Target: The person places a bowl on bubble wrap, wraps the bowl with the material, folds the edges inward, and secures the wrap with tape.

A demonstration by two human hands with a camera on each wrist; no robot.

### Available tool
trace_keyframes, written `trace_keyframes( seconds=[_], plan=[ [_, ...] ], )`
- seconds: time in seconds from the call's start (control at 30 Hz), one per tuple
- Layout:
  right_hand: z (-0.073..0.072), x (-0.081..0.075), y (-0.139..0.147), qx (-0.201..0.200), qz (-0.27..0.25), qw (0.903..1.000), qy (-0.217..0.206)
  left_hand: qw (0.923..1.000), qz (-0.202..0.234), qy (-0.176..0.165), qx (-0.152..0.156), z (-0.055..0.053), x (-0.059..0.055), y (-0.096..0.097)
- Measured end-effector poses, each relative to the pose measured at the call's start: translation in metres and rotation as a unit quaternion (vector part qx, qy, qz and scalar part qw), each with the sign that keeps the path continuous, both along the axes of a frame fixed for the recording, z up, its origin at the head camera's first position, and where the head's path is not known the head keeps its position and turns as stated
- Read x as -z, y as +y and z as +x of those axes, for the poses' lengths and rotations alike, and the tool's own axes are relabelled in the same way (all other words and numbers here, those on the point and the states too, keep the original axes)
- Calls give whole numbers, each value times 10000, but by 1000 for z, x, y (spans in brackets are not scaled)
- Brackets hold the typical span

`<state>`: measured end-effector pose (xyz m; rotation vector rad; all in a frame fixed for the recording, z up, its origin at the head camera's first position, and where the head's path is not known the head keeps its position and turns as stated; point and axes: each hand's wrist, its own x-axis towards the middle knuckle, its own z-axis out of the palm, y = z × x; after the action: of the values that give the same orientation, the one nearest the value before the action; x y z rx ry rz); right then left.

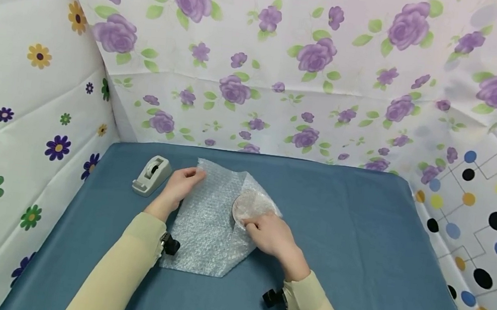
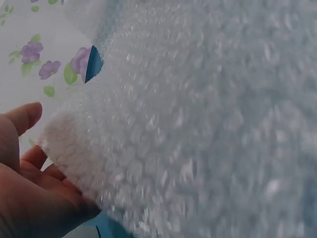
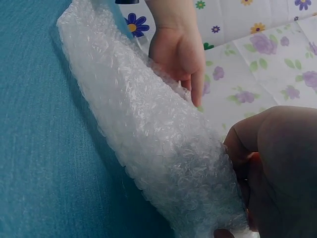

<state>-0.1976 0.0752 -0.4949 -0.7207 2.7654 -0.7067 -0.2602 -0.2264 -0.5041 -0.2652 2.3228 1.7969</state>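
Note:
A sheet of bubble wrap (image 1: 207, 221) lies on the table, its right part folded over a round thing (image 1: 234, 209) with a thin dark rim. The wrap blurs the rest of that thing, so I cannot tell its kind. My right hand (image 1: 272, 233) grips the folded wrap at the near right of the round thing, fingers curled against it. At the far left corner of the sheet is my left hand (image 1: 182, 183). In the left wrist view, this hand's fingers (image 2: 54, 172) reach behind the wrap's edge, while the thumb stands away from it.
A pale tape dispenser (image 1: 152, 175) stands left of the sheet, close beside the left hand. Blue cloth (image 1: 356, 257) covers the table. Flowered curtains (image 1: 240, 63) rise at the back and left, and a dotted one (image 1: 491, 221) at the right.

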Motion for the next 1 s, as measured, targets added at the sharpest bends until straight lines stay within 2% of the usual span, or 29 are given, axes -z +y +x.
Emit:
trace_keyframes(
  seconds=[0.4, 0.6, 0.77, 1.0],
  plan=[
    [0, 1, -1, 96, 1, 9999, -29, 9993, 274, 165, -186, -1, 2, 11],
    [-1, -2, 0, 94, -20, 9999, -71, 9993, 245, 190, -217, 1, 1, 13],
    [-2, -3, 0, 152, -36, 9999, 25, 9989, 239, 343, -229, 3, -5, 16],
    [-1, -1, 0, 86, -88, 9999, -55, 9964, 188, 823, -84, 13, -20, 26]
  ],
)
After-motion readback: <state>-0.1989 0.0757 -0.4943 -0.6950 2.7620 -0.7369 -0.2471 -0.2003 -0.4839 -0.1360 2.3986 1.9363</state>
